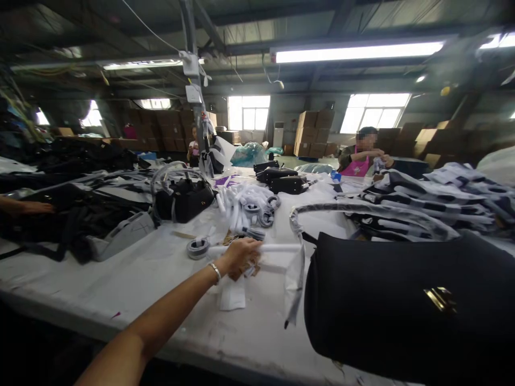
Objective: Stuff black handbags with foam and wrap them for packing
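My left hand (242, 256), with a bracelet at the wrist, reaches over the white table (193, 300). Its fingers are curled down and blurred around small white and brown bits I cannot make out. Just below them a white paper piece (232, 295) lies on the table. Close by are a coiled grey strap (197, 247) and a white tube (281, 248). To the right stands a large black handbag (374, 300) with a gold clasp and a plastic-wrapped handle (378, 208). My right hand is out of view.
Beyond my hand lies a pile of white tubes and coils (245, 202). A smaller black bag (185, 201) stands left of it. Another person's hand (30, 207) rests on dark bags at the left edge. A co-worker in a pink apron (356, 168) is across the table.
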### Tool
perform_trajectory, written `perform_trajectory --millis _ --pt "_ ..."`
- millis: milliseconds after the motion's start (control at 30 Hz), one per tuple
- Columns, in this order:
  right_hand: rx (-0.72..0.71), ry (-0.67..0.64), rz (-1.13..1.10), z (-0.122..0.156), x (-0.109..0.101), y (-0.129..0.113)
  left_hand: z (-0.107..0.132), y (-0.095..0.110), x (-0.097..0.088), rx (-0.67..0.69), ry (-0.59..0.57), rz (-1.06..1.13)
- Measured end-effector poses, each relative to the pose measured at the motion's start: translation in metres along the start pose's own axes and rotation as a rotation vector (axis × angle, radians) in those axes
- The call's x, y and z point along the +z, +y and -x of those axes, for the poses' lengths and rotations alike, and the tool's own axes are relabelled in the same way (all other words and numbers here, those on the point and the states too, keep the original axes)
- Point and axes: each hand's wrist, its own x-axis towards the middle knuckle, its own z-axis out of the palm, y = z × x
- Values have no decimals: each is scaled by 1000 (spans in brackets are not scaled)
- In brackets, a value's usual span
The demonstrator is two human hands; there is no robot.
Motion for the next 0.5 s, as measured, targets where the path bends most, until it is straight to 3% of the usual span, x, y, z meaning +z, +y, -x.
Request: perform_trajectory --millis 167,267,333,433,500 --pt "-140 -1 302 28 -8 -2 -27 -13 -54 -236 326 156" --pt "-165 -26 373 43 9 -6 -23 -2 -66 -277 388 350" --pt "-27 -33 139 51 32 -13 -8 13 -60 -290 351 522" --pt "488 -73 -599 70 69 -24 28 39 -37 -344 246 746" --pt "755 -116 -886 91 80 -27 53 51 -20 -408 173 845"
